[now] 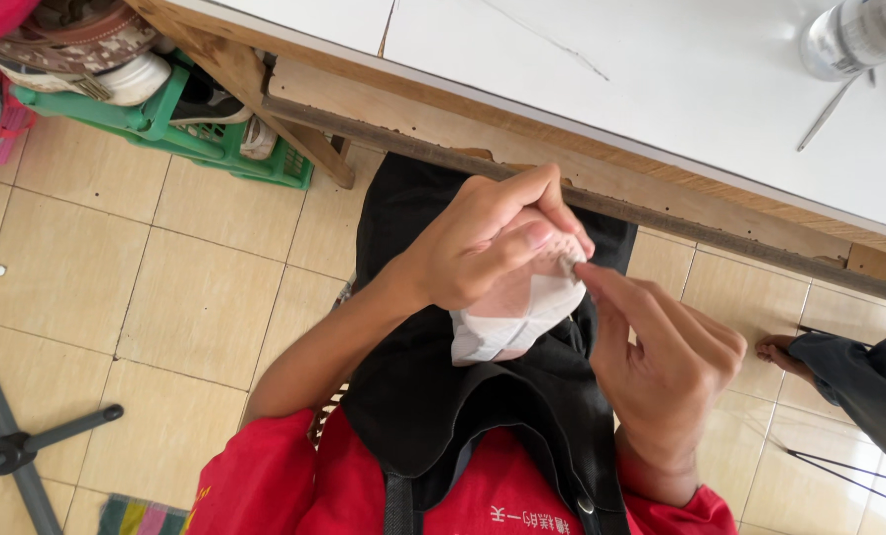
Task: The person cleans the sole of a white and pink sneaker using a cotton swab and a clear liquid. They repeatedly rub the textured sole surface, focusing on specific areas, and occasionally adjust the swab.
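At frame centre, the left hand gripped a pale pink-and-white shoe upper piece; the right hand, just right, pinched its upper edge.

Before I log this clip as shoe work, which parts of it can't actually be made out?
All head view:
- White shoe piece: mostly hidden by the left hand; its full shape is unclear.
- What the right hand fingertips pinch at its edge: too small to tell.
- Clear bottle on the white table: cut off by the top edge.
- Shoes in the green basket: partly cropped.
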